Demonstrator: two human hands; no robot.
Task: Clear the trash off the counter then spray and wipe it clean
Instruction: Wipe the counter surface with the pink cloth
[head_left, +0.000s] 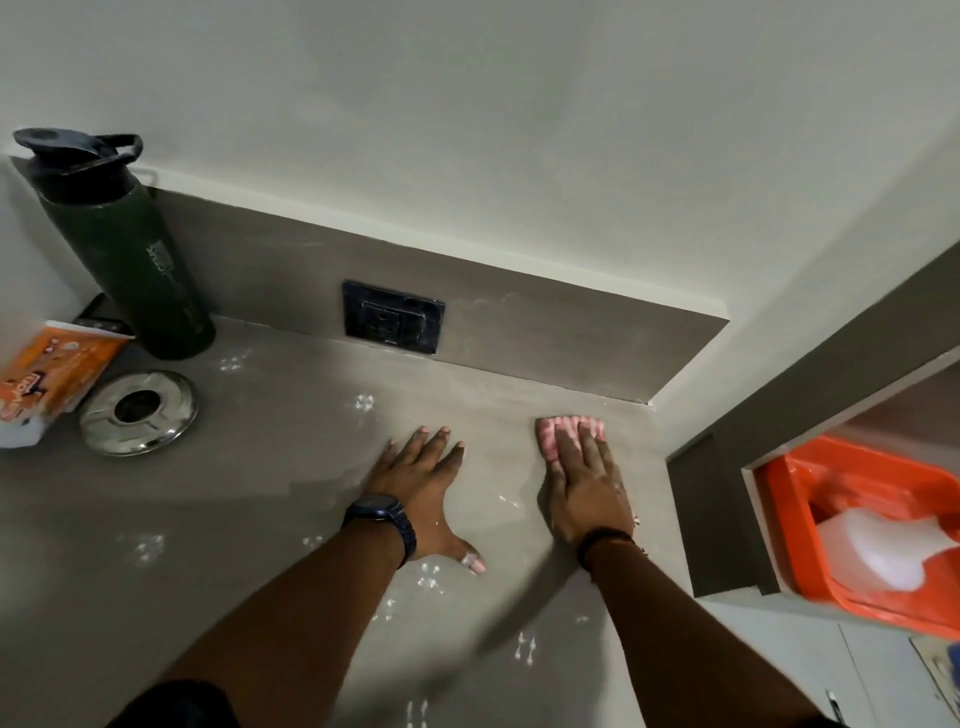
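The right hand (584, 483) presses a pink cloth (569, 430) flat on the counter (260, 519); the left hand (423, 486) lies open, empty. Wiping wide could smear foam or knock the bottle (130, 249).

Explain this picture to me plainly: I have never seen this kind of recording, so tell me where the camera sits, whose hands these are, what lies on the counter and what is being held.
There is no machine here. A person wears one wide-angle camera on the head, looking down, so the two arms reaching in from the bottom are the wearer's own.

The left hand, with a watch on its wrist, lies flat with spread fingers on the grey counter and holds nothing. The right hand presses a pink cloth flat against the counter near the back right corner.

White spray spots are scattered over the surface. At the far left stand a dark bottle, a round steel ashtray and an orange-and-white packet. A black wall socket sits in the backsplash. On the right, a recess holds an orange tub.
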